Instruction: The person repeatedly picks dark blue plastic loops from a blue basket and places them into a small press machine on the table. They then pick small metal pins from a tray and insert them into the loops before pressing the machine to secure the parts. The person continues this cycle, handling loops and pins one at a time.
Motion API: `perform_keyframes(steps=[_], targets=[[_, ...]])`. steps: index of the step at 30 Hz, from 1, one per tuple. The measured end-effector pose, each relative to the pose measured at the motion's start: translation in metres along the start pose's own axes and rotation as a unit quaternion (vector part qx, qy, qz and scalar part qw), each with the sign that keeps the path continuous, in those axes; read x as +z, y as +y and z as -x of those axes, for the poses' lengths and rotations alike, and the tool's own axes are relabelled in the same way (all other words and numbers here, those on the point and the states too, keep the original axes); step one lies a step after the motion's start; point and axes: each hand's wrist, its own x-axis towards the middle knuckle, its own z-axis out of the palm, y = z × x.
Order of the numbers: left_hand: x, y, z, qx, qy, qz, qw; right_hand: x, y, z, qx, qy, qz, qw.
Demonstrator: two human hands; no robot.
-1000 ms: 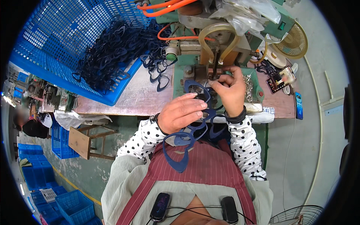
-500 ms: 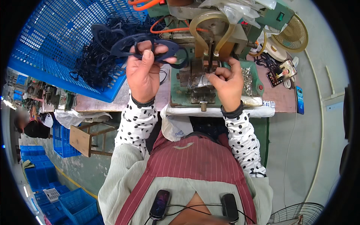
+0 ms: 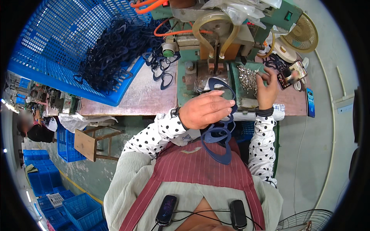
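Both hands are busy near the green machine [image 3: 216, 73]. Left of the machine, a blue basket [image 3: 58, 50] holds a big heap of dark blue frames [image 3: 111, 50]. A moment ago the left hand [image 3: 206, 109] was up by that heap; now it has come back in front of the machine, closed around a bunch of dark blue frames [image 3: 219, 134] that hang down over the striped apron [image 3: 200, 173]. So new frames look ready for the machine. Right of the machine's middle, the right hand [image 3: 267, 86] has moved onto the pile of small shiny metal bits [image 3: 248, 79], fingers curled to pick at them. All of it sits on the brown surface [image 3: 135, 96].
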Motion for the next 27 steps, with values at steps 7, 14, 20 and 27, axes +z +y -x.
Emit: perform_keyframes(steps=[7, 14, 20, 27], targets=[[-0.004, 0.007, -0.003, -0.019, -0.013, -0.006, 1.000, -0.030, 0.066, -0.009, 0.101, -0.071, -0.081, 0.989], [-0.002, 0.011, -0.004, -0.065, -0.034, 0.012, 0.997, -0.095, 0.178, -0.077, 0.195, 0.189, 0.289, 0.918], [-0.007, 0.022, 0.003, -0.091, -0.087, 0.056, 0.990, -0.124, 0.241, -0.112, 0.320, 0.168, 0.213, 0.908], [-0.026, 0.037, -0.007, -0.116, -0.117, 0.126, 0.978, -0.145, 0.148, -0.121, 0.168, 0.347, -0.134, 0.913]])
